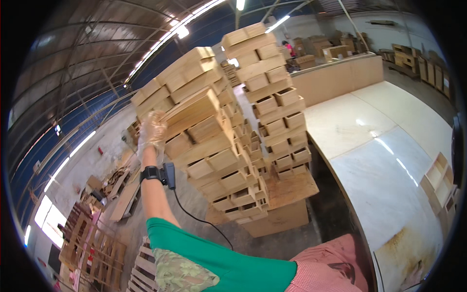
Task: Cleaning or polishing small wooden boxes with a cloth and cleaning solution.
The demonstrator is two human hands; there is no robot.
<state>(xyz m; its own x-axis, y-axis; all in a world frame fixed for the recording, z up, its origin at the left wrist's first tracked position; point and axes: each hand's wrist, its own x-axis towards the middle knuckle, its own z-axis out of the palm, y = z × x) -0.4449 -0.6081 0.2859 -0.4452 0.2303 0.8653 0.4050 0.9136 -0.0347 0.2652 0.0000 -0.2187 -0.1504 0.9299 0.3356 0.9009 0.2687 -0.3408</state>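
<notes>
My left hand (152, 127), in a clear plastic glove, is raised at the left side of a tall stack of pale wooden boxes (211, 160). Its fingers curl around the left end of one long wooden box (192, 113) high in the stack; the fingertips are partly hidden. A black strap with a small device (168, 175) circles my left wrist, and a cable hangs from it. Many of the stacked boxes have divided compartments. Outside the picture is my right hand.
A second tall stack of wooden boxes (275, 107) stands behind, to the right. Cardboard (279, 219) lies under the stacks. A large pale worktable (369, 131) fills the right, with a divided wooden box (438, 177) at its edge. Wooden pallets (92, 243) stand at lower left.
</notes>
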